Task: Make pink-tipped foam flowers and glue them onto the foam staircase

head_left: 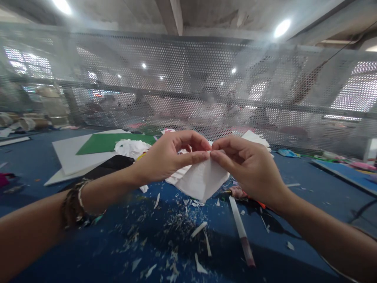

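A white piece of thin paper or cloth [203, 179] hangs between my two hands, its lower tip pointing down over the blue table. My left hand [173, 155] pinches its top edge between thumb and fingers. From the other side, my right hand [246, 161] pinches the same edge, fingertips nearly touching those of the left. More pleated white material [179, 177] shows behind the held piece, partly hidden by it and by the left hand.
White scraps [176, 228] litter the blue table [97, 247]. White and green sheets [108, 143] and a crumpled white piece [131, 148] lie left. A white strip [240, 224] and pink-handled tool [238, 192] lie right. Behind stands a perforated metal screen [182, 78].
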The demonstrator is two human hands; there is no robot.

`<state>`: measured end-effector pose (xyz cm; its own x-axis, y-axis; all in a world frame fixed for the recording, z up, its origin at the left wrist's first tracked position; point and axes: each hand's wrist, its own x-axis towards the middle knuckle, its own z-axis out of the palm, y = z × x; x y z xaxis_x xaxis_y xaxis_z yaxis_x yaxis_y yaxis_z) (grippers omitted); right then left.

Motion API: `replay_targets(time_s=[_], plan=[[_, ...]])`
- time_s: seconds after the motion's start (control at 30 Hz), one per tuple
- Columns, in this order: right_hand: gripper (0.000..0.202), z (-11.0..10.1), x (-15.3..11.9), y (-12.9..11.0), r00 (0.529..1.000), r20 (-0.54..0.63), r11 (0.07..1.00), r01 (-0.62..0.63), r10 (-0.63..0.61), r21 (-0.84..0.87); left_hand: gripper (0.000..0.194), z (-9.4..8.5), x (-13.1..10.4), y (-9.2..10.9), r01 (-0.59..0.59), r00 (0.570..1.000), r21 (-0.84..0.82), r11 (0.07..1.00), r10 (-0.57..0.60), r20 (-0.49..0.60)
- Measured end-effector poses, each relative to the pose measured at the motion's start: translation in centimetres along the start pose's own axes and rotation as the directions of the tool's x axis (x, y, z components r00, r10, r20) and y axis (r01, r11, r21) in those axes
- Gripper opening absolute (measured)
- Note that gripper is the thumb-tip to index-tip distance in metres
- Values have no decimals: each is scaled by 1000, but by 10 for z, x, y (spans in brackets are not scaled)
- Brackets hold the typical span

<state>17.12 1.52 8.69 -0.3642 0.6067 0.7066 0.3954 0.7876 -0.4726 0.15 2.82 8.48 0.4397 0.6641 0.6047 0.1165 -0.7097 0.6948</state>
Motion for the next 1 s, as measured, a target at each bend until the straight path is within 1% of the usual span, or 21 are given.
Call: replay_targets(time_s=[0.1,0.2,0.3,0.37,0.43,0.5,0.6,0.7,0.77,0.9,1.0], plan=[[7,2,-3,-1,999,-24,999,22,-22,-25,13,2,-2,0,-35,999,-6,999,35,-25],[5,1,-4,-3,998,-42,998,38,-40,-53,11,1,-3,3,-56,998,14,998,56,-24],[2,-2,-4,-6,993,-68,989,87,-95,-119,8,-1,-2,4,-36,999,12,999,36,-14],[5,-5,-4,-7,986,-79,978,134,-148,-160,7,-3,-1,4,6,1000,-25,1000,-6,0],[8,-9,-3,-7,978,-58,964,185,-199,-192,6,-5,0,4,57,998,-72,996,-56,18],[8,-11,-2,-7,969,-3,946,238,-245,-220,6,-6,0,3,100,995,-108,989,-96,37],[6,-15,-1,-8,960,84,925,279,-266,-256,6,-7,1,2,122,991,-148,981,-112,74],[5,-17,0,-10,964,129,927,261,-234,-269,7,-8,1,3,149,985,-164,975,-132,111],[7,-18,1,-11,970,139,941,228,-199,-251,7,-9,1,5,169,982,-160,973,-152,110],[11,-17,1,-10,991,78,984,118,-109,-132,4,-8,0,8,181,981,-124,976,-172,85],[6,-16,1,-10,997,38,992,76,-72,-105,7,-7,0,8,153,987,-84,985,-148,70]])
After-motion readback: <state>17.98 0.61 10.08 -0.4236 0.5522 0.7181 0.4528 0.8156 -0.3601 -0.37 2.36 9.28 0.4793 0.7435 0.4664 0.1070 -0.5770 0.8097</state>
